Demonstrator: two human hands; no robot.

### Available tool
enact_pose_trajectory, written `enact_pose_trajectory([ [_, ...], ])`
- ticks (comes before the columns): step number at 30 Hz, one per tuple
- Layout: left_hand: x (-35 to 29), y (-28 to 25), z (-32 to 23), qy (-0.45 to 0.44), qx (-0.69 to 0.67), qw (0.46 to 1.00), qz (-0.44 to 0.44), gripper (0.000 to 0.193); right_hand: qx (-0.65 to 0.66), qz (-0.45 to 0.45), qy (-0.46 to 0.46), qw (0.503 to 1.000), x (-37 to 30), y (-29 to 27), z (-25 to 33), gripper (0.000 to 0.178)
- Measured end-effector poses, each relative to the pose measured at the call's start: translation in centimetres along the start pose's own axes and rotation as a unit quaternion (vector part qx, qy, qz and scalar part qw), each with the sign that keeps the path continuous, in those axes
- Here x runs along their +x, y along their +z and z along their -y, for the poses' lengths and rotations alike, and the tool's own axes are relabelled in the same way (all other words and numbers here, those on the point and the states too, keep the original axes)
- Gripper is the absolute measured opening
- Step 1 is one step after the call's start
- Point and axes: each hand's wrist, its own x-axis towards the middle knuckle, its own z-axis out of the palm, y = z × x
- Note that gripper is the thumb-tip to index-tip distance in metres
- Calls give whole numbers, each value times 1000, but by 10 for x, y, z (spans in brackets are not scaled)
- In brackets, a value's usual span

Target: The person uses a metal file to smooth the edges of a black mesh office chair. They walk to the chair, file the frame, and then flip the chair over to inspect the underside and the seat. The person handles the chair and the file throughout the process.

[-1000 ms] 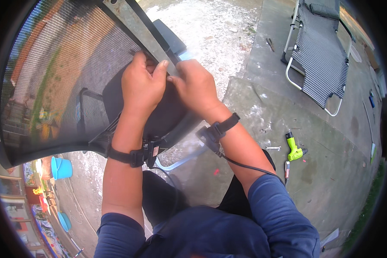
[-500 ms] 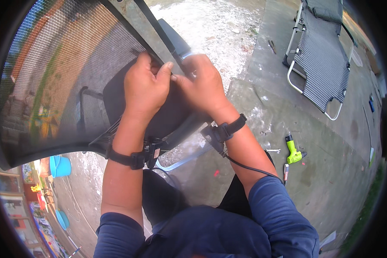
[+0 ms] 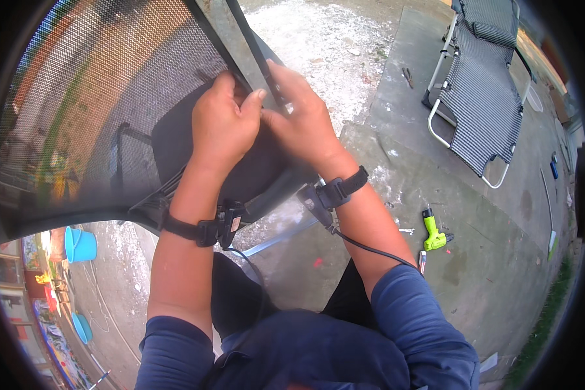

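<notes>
Both hands on mesh chair back (image 3: 97, 110).
Left hand (image 3: 224, 127) and right hand (image 3: 302, 123) gripping closed around black frame bar (image 3: 257, 55).

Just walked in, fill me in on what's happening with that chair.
A person stands over a black office chair with a mesh backrest, both hands pressed together at the backrest's dark frame edge. The left hand and right hand grip the frame just above the black seat cushion. A green power drill lies on the concrete, and a striped folding lounger stands further off.
</notes>
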Motion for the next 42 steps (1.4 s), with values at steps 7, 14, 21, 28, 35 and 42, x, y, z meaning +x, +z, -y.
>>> enact_pose_trajectory([
  [7, 2, -1, 3, 4, 11, 1000, -1, 23, 2, -54, 36, 998, 0, 12, -3, 60],
  [14, 1, 0, 1, -8, 11, 1000, -3, 23, 63, -81, 47, 994, -4, 20, -7, 56],
  [21, 0, -1, -10, -35, 32, 999, -11, 24, 46, -106, 41, 992, -5, 25, 4, 54],
  [28, 0, 1, -4, -21, 21, 999, -18, 24, 12, -116, 24, 993, -6, 27, 4, 55],
  [35, 0, 3, -4, -15, 38, 999, -26, 25, -7, -148, 1, 989, -5, 34, 3, 57],
  [42, -1, 4, -2, -10, 13, 1000, -20, 24, 78, -66, 68, 992, -8, 18, -9, 52],
])
